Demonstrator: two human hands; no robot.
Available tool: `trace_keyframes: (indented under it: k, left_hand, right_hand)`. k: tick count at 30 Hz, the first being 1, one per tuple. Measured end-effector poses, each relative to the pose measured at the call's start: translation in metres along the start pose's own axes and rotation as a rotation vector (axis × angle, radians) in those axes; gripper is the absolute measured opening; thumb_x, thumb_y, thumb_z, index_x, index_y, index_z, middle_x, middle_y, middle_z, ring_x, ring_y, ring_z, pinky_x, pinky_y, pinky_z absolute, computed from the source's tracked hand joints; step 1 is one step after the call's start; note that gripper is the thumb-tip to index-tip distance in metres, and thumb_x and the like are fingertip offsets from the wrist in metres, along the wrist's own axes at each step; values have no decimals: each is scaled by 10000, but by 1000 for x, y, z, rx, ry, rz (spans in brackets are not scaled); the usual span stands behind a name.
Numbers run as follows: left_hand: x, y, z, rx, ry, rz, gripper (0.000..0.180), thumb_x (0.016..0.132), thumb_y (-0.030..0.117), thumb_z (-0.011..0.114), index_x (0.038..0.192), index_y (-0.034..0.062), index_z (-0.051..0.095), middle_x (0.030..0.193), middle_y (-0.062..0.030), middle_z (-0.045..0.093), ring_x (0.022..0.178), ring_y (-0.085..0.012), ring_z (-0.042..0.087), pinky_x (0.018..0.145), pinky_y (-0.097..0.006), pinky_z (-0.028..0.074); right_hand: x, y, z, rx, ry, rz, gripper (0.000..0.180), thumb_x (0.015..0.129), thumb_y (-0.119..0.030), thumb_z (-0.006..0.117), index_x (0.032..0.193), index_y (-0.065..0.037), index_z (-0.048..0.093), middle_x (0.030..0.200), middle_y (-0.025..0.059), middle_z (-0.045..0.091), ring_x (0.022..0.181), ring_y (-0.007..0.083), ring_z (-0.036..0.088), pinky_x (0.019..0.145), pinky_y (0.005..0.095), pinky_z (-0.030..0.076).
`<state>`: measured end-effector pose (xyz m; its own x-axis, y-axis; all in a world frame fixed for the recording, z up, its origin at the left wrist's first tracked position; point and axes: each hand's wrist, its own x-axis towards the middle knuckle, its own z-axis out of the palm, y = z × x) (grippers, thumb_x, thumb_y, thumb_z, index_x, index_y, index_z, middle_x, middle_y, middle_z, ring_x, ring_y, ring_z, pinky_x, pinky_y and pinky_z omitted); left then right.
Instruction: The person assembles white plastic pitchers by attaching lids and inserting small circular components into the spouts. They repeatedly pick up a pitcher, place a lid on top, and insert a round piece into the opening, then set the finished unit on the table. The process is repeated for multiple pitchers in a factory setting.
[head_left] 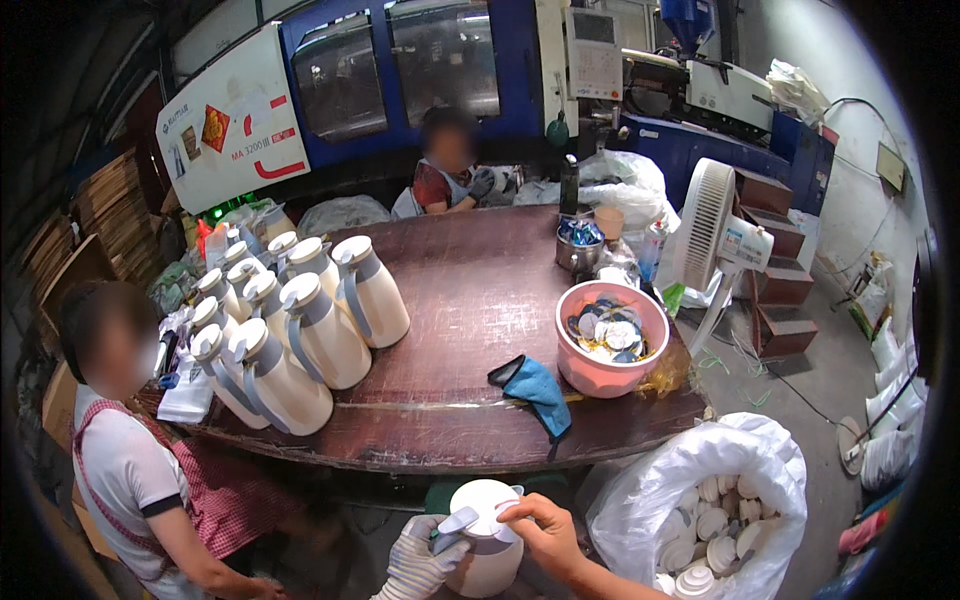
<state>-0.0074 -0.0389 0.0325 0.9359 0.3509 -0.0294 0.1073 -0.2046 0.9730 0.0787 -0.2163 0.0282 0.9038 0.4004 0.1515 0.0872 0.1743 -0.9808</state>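
At the lower middle, in front of the table, stands a cream thermos jug point(487, 570) with a grey collar and a round white lid point(483, 494) on top. My left hand point(422, 562), in a striped knit glove, is closed around the jug's grey handle point(455, 522) side. My bare right hand point(548, 532) reaches in from the right, its thumb and fingers pinched at the lid's right edge near the spout. The jug's lower part runs out of the picture.
Several similar jugs point(330, 340) crowd the table's point(470, 300) left side. A blue glove point(540, 393) lies near a pink bucket point(590, 375) of round parts. White lids fill a plastic bag point(620, 510) at right. One person point(130, 480) is at left, another point(440, 185) behind the table. A fan point(703, 225) stands at right.
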Motion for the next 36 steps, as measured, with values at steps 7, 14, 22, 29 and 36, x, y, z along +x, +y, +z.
trace_keyframes:
  k: [7, 14, 22, 29, 36]
  left_hand:
    - [5, -6, -6, -55, -16, 70, 397, 784, 63, 711, 1155, 44, 570, 1052, -60, 583, 988, -177, 580, 897, -299, 469]
    - [8, -19, -9, -178, 5, 206, 382, 793, 48, 710, 1145, 50, 564, 1031, -41, 597, 961, -140, 582, 858, -272, 483]
    - [8, -10, -20, -291, 34, -58, 397, 742, 151, 799, 1063, 23, 603, 973, -50, 645, 886, -130, 611, 814, -299, 517]
    - [11, -20, -32, -76, -82, -68, 516, 716, 231, 839, 1110, 11, 589, 980, -74, 638, 907, -138, 607, 823, -286, 505]
    - [8, -22, -33, -3, -113, 37, 426, 756, 229, 771, 1097, 29, 611, 939, -78, 658, 860, -143, 627, 800, -293, 515]
  right_hand:
    - [3, 9, -5, 220, -69, 69, 118, 842, -3, 583, 898, 11, 686, 1046, 133, 676, 1004, 198, 595, 955, 338, 404]
    - [6, 10, -1, 88, -169, 33, 124, 896, -37, 579, 963, 10, 671, 1098, 125, 661, 1090, 207, 587, 958, 338, 419]
    - [17, 11, -5, 321, -277, 213, 131, 862, -8, 551, 889, 1, 679, 1135, 175, 653, 1137, 215, 561, 970, 344, 400]
    - [10, 6, -6, 303, -259, 167, 128, 829, 15, 541, 789, -7, 660, 953, 101, 670, 1125, 240, 577, 992, 382, 360]
    - [6, -4, -10, -66, -355, -57, 91, 831, -29, 595, 830, -22, 686, 982, 112, 695, 1096, 233, 618, 1087, 454, 284]
